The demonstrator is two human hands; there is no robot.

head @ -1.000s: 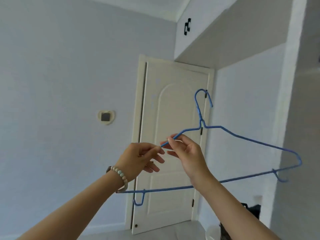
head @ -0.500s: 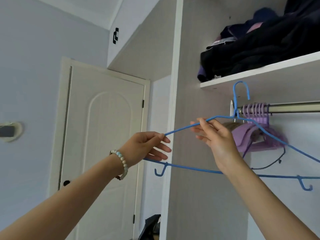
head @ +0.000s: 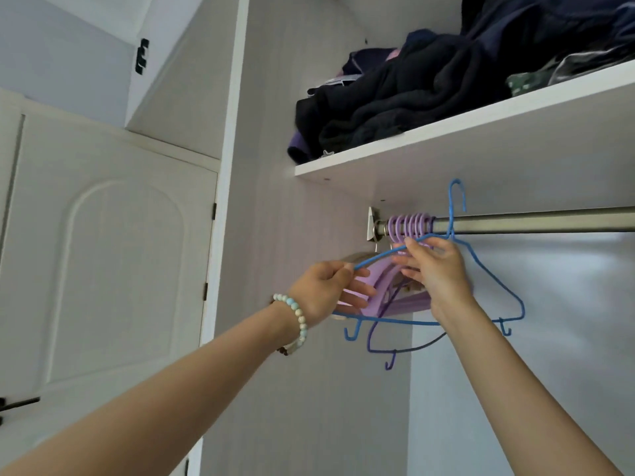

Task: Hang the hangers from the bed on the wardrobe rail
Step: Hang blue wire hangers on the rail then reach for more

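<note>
A thin blue wire hanger point(head: 494, 277) is held up at the metal wardrobe rail point(head: 536, 223). Its hook rises above the rail just right of several purple plastic hangers point(head: 410, 225) that hang at the rail's left end. My left hand point(head: 326, 290) pinches the hanger's left shoulder wire. My right hand point(head: 434, 273) grips the same wire nearer the neck. I cannot tell whether the hook rests on the rail. A darker wire hanger point(head: 395, 348) hangs below the purple ones.
A white shelf point(head: 481, 132) above the rail carries a heap of dark folded clothes point(head: 429, 84). The wardrobe's side panel point(head: 275, 201) stands left of the rail. A white panelled door point(head: 113, 262) is further left. The rail to the right is bare.
The view swung from the door to the wardrobe. Both hands carried the blue hanger up and to the right, and its hook now stands over the rail beside the purple hangers.
</note>
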